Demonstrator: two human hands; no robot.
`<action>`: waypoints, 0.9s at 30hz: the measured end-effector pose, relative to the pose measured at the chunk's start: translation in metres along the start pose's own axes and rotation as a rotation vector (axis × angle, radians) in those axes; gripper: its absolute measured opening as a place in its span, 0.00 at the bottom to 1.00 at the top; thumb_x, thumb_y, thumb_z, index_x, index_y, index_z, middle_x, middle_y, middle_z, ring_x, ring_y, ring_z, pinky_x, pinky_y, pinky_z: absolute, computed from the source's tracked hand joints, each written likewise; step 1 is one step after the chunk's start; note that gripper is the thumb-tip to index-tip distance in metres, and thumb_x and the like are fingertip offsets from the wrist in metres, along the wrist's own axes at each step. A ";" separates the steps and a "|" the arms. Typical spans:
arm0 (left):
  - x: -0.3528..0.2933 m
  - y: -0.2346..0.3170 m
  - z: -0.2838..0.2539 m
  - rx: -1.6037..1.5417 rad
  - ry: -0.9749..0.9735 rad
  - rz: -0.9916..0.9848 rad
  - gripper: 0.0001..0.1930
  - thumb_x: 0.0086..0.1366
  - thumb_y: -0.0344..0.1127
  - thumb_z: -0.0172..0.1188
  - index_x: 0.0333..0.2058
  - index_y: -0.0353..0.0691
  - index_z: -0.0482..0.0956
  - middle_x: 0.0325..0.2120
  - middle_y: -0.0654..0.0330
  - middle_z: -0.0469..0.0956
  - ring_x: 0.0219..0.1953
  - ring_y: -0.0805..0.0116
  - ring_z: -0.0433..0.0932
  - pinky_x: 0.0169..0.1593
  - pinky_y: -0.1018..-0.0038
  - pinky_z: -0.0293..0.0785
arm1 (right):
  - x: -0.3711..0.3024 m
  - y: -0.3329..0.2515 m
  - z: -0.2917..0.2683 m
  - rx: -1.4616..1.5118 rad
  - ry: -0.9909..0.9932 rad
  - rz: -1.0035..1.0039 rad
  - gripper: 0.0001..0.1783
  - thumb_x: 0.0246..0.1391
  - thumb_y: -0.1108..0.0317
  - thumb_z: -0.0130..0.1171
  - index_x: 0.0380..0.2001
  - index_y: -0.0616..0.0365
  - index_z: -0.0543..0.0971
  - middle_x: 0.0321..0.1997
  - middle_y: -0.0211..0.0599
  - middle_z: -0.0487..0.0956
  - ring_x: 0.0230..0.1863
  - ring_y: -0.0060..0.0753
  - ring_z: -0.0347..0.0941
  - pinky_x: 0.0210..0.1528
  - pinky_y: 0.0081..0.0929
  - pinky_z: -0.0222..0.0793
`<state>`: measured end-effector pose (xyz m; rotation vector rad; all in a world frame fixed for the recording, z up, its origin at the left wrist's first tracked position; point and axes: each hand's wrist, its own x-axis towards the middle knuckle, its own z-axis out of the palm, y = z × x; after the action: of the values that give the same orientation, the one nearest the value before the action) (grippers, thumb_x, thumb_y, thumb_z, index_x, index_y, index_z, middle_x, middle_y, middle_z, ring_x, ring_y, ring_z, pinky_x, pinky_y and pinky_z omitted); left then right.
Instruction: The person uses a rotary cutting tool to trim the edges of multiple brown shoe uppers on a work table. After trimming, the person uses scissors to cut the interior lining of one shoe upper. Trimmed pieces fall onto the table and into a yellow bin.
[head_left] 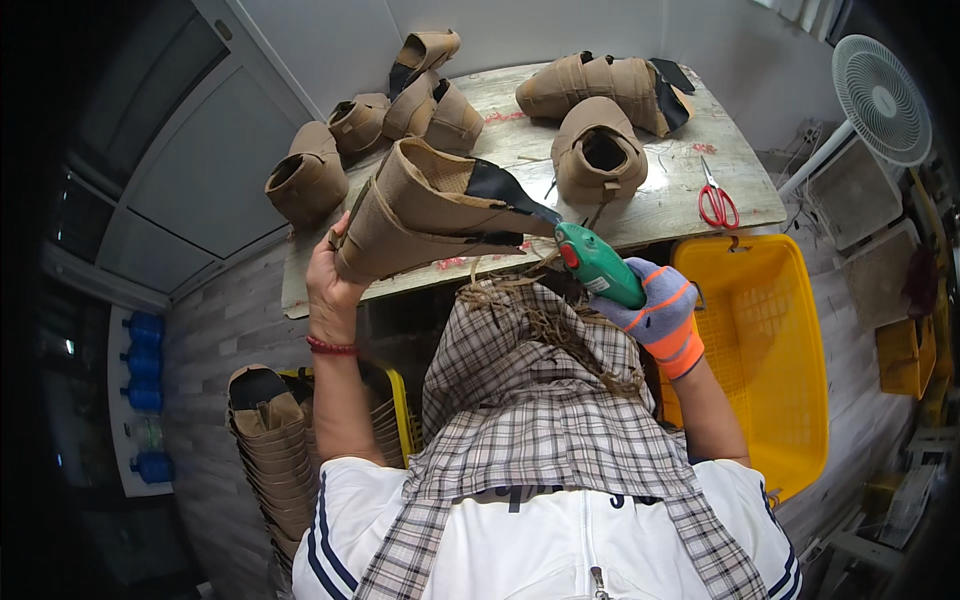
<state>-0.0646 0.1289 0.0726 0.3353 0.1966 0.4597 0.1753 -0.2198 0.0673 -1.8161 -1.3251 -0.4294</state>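
currently the left hand, bare, is clamped on the left end of a tan boot upper, holding it raised over the near edge of the work table. right hand, in a grey and orange glove, is closed round a green glue gun; its nozzle sits at the black lining at the upper's right end. hands are well apart, one at each end of the piece.

risk: the nozzle is close to the lining and to the checked apron below; a slip or drip probably puts glue on cloth or on the loose tan fibre scraps in the lap. the one-handed grip at the far-left end gives little support near the nozzle, so the piece may sag or twist.

orientation: the upper's long axis runs left to right, slightly tilted, black tip pointing right toward the gun; its opening faces up and away.

nearby: other tan uppers on the table, red scissors far right, yellow basket right.
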 end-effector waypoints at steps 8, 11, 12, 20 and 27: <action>0.000 -0.010 -0.014 -0.025 0.016 -0.014 0.17 0.71 0.33 0.45 0.52 0.29 0.72 0.50 0.43 0.75 0.53 0.51 0.75 0.59 0.55 0.69 | 0.001 -0.011 -0.008 0.024 -0.039 -0.047 0.25 0.31 0.49 0.76 0.28 0.55 0.81 0.20 0.40 0.77 0.20 0.45 0.73 0.23 0.33 0.69; 0.004 -0.014 -0.015 -0.011 0.043 -0.035 0.16 0.71 0.33 0.45 0.50 0.30 0.72 0.51 0.43 0.75 0.53 0.52 0.75 0.59 0.55 0.69 | 0.001 -0.012 -0.009 0.042 -0.071 -0.042 0.25 0.31 0.49 0.76 0.27 0.54 0.81 0.20 0.40 0.78 0.20 0.45 0.73 0.23 0.33 0.69; 0.005 -0.015 -0.013 -0.011 0.045 -0.037 0.15 0.71 0.33 0.45 0.50 0.30 0.73 0.50 0.44 0.75 0.53 0.52 0.75 0.59 0.55 0.69 | 0.002 -0.013 -0.009 0.055 -0.062 -0.042 0.25 0.31 0.49 0.76 0.27 0.54 0.81 0.20 0.40 0.78 0.20 0.44 0.74 0.23 0.32 0.69; -0.002 -0.019 -0.002 0.044 0.018 0.045 0.14 0.70 0.35 0.49 0.46 0.32 0.77 0.49 0.46 0.77 0.53 0.54 0.75 0.60 0.57 0.69 | 0.008 -0.018 -0.008 0.108 -0.176 -0.026 0.26 0.32 0.46 0.75 0.29 0.55 0.82 0.20 0.39 0.78 0.20 0.43 0.75 0.24 0.31 0.71; -0.013 -0.035 0.016 0.144 -0.053 0.112 0.17 0.68 0.36 0.55 0.51 0.31 0.73 0.51 0.50 0.76 0.53 0.56 0.75 0.59 0.59 0.69 | 0.004 -0.018 0.009 0.269 -0.203 0.038 0.29 0.33 0.47 0.76 0.31 0.58 0.81 0.21 0.41 0.79 0.21 0.41 0.77 0.25 0.27 0.72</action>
<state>-0.0579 0.0886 0.0762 0.5013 0.1604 0.5479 0.1595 -0.2087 0.0725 -1.6876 -1.4073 -0.0418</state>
